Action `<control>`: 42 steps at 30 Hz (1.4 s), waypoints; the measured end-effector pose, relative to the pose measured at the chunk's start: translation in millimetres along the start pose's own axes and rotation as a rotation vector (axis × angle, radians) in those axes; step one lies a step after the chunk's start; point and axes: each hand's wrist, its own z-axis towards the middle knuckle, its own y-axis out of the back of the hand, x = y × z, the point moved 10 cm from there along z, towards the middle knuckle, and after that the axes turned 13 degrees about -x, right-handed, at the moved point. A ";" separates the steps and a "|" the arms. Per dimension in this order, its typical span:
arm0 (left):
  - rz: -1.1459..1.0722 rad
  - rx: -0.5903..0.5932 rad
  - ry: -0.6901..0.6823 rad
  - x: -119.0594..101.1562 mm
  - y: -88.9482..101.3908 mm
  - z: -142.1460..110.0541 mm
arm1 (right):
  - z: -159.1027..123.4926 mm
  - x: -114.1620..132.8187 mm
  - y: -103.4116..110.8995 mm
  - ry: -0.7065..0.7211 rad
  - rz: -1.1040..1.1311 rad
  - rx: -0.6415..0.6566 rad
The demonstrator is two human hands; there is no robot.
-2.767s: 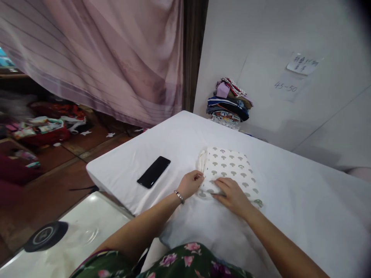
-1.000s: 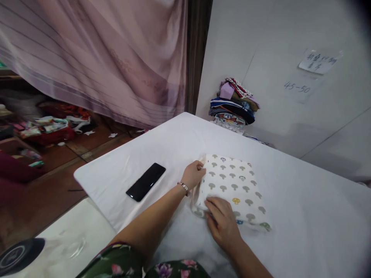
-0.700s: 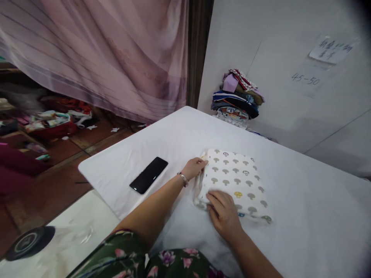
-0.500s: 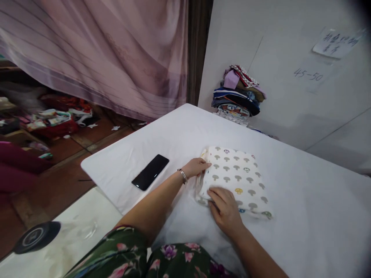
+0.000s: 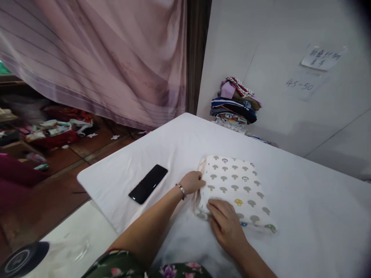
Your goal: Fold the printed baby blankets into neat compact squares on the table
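A folded white cloth (image 5: 232, 185) printed with grey mushrooms, plus a few yellow, green and blue ones, lies flat on the white-covered table (image 5: 304, 216). At its left edge, the curled fingers of my left hand (image 5: 191, 182) grip the folded layers, with the fingertips partly hidden. My right hand (image 5: 227, 224) pinches the near edge close to the left corner, its fingers on top and its thumb low at the side. A bracelet (image 5: 181, 190) circles my left wrist. Left of that arm rests a black phone (image 5: 148, 184).
Against the wall, a stack of folded clothes (image 5: 234, 102) stands beyond the table's far edge. A pink curtain (image 5: 130, 58) hangs at the back left. Below it, a red box of odds and ends (image 5: 55, 135) sits on the floor. A dark round object (image 5: 24, 258) lies at lower left.
The view has tilted up slightly, so the table and cloth appear lower. My left hand's fingers have curled in more at the cloth's left edge. The right hand keeps nearly the same place.
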 end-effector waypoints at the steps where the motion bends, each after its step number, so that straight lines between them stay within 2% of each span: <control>1: 0.018 0.004 -0.004 0.1 -0.7 -0.2 | -0.4 -0.1 0.0 -0.010 0.014 0.000; 4: 0.044 0.015 -0.009 -0.2 -2.4 -0.9 | -1.0 -5.2 7.7 -0.070 0.065 -0.020; 7: 0.064 0.018 -0.011 -1.3 -3.3 -1.8 | 8.2 -22.8 30.0 -0.179 0.091 -0.073; 10: 0.119 0.008 -0.018 -6.3 -4.9 -5.2 | 39.9 -48.5 50.0 -0.251 0.075 -0.085; 12: 0.198 -0.037 -0.043 -14.0 -3.5 -9.5 | 73.2 -68.5 51.2 -0.259 0.030 -0.061; 14: 0.271 -0.089 -0.104 -26.3 -2.3 -15.4 | 108.4 -91.8 38.5 -0.276 -0.027 -0.013; 17: 0.299 -0.116 -0.194 -41.9 -4.8 -24.1 | 148.1 -121.2 -3.2 -0.298 -0.093 0.149; 19: 0.293 -0.118 -0.217 -45.2 -5.9 -26.7 | 160.2 -133.1 -32.5 -0.323 -0.099 0.282; 22: 0.283 -0.124 -0.229 -45.6 -6.4 -26.9 | 161.2 -140.7 -61.9 -0.367 -0.086 0.478; 26: 0.242 -0.112 -0.237 -46.3 -9.1 -26.3 | 163.1 -140.8 -67.7 -0.316 -0.147 0.571; 30: 0.218 -0.123 -0.236 -46.2 -9.0 -26.4 | 167.7 -133.6 -65.4 -0.269 -0.061 0.551; 36: 0.245 -0.098 -0.201 -42.1 -9.9 -27.1 | 161.2 -134.9 -55.3 -0.430 0.167 0.514; 42: 0.165 -0.126 -0.191 -44.0 0.9 -26.6 | 164.0 -133.6 -37.5 -0.444 0.321 0.417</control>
